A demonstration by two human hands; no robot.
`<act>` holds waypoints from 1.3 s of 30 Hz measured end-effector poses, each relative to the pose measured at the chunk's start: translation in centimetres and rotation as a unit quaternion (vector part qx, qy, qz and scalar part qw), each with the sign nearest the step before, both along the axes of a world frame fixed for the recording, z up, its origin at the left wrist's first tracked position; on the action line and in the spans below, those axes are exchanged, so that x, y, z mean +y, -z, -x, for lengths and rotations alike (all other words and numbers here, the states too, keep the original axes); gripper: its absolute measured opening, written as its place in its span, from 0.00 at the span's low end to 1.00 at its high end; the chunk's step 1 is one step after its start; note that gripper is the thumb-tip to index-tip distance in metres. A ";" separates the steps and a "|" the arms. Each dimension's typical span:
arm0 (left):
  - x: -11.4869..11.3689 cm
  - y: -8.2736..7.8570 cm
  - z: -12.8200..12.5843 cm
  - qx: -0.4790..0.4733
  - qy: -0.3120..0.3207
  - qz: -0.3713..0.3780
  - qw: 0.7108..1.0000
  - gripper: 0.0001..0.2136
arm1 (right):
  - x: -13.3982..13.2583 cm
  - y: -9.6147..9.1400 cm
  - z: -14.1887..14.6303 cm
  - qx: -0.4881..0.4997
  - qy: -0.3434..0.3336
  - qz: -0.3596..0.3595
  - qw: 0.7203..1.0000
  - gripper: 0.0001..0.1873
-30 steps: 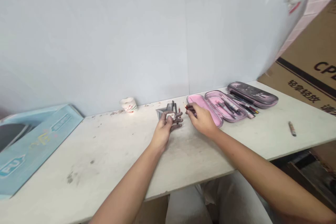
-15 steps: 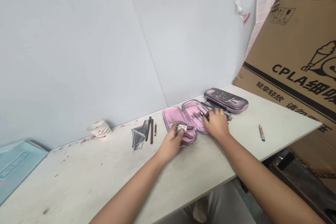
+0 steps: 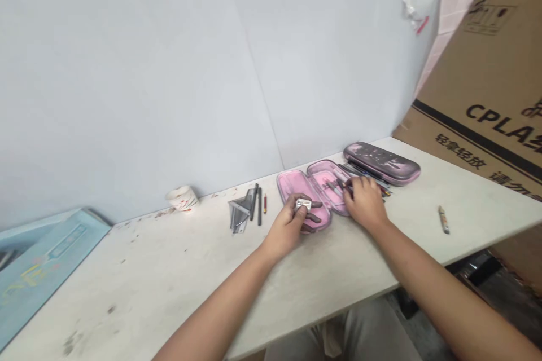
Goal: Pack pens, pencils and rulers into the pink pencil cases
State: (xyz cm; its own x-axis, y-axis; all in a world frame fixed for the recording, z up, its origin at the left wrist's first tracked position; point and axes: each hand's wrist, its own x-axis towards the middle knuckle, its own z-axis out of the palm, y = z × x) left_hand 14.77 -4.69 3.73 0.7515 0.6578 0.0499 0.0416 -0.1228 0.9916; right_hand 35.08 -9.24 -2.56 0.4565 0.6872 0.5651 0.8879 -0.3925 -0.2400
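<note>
A pencil case [image 3: 297, 184] lies unfolded on the table, pink inside, with a few slim items in its right half. Over its left half, my left hand [image 3: 292, 217] pinches a small silvery block [image 3: 303, 205] that resembles a pencil sharpener; the other fingers are spread. My right hand [image 3: 365, 202] reaches over the right half, fingers bent together at the slim items. What those fingers grip is hidden. Just behind that hand, several pens [image 3: 367, 172] lie beside a closed dark case [image 3: 383, 162] with pink trim.
Left of the open case lie clear set squares [image 3: 240, 211], two black pens [image 3: 259, 207] and a short red pencil [image 3: 265, 203]. A paper cup [image 3: 183, 198] rests against the wall. A crayon-like stub [image 3: 443, 220] is at right; a blue folder [image 3: 46, 271] at far left; a cardboard box [image 3: 478, 96] behind.
The view has swung left, so everything appears shifted right. The red-tipped item by my right fingers no longer shows. My left hand keeps the silvery block over the case.
</note>
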 end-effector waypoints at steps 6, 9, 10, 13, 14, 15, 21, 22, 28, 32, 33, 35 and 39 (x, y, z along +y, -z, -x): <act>3.2 -0.4 10.4 0.014 -0.054 -0.047 0.997 0.13 | 0.6 -0.3 -1.6 -0.120 -0.039 0.036 0.991 0.15; 5.0 -0.7 15.9 0.009 -0.124 -0.052 0.991 0.13 | 3.6 -2.2 0.5 -0.157 -0.097 0.040 0.982 0.16; 5.5 -0.7 17.6 0.003 -0.147 -0.051 0.988 0.13 | 5.1 -2.9 2.1 -0.161 -0.126 0.040 0.978 0.15; 6.6 -0.7 22.2 -0.015 -0.204 -0.041 0.978 0.13 | 10.0 -4.6 9.2 -0.150 -0.223 0.044 0.962 0.14; 6.8 -0.6 23.7 -0.019 -0.222 -0.038 0.974 0.13 | 11.5 -5.0 12.1 -0.144 -0.261 0.051 0.953 0.14; 6.9 -0.5 25.1 -0.021 -0.239 -0.035 0.970 0.14 | 12.9 -5.3 15.0 -0.137 -0.293 0.058 0.944 0.14; 6.9 0.2 31.9 -0.001 -0.319 -0.023 0.948 0.14 | 19.0 -6.3 28.5 -0.106 -0.391 0.112 0.907 0.19; 7.0 0.2 32.7 0.003 -0.328 -0.020 0.945 0.14 | 19.9 -6.4 29.5 -0.097 -0.383 0.124 0.910 0.21; 8.9 -0.2 35.2 0.024 -0.342 -0.051 0.938 0.14 | 22.6 -6.7 31.2 -0.097 -0.356 0.210 0.906 0.14; 11.6 -2.3 35.2 0.024 -0.348 -0.140 0.927 0.12 | 20.8 -6.6 31.8 -0.132 -0.401 0.189 0.887 0.14; 12.3 -3.0 34.9 0.027 -0.354 -0.173 0.919 0.12 | 20.2 -6.5 32.0 -0.141 -0.409 0.182 0.883 0.13; 13.5 -4.1 34.3 0.068 -0.374 -0.248 0.891 0.11 | 19.1 -6.4 32.6 -0.158 -0.422 0.168 0.877 0.13; 14.9 -4.6 32.4 0.271 -0.361 -0.374 0.810 0.10 | 18.2 -6.1 33.4 -0.176 -0.438 0.150 0.869 0.12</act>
State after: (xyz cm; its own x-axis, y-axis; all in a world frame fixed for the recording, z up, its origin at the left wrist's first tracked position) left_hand -17.61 10.19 8.29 0.2301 0.8737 0.4286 0.7744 -0.4311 0.4631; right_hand 1.66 8.93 3.52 -0.4810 0.8244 0.2983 0.8749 0.4732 0.1031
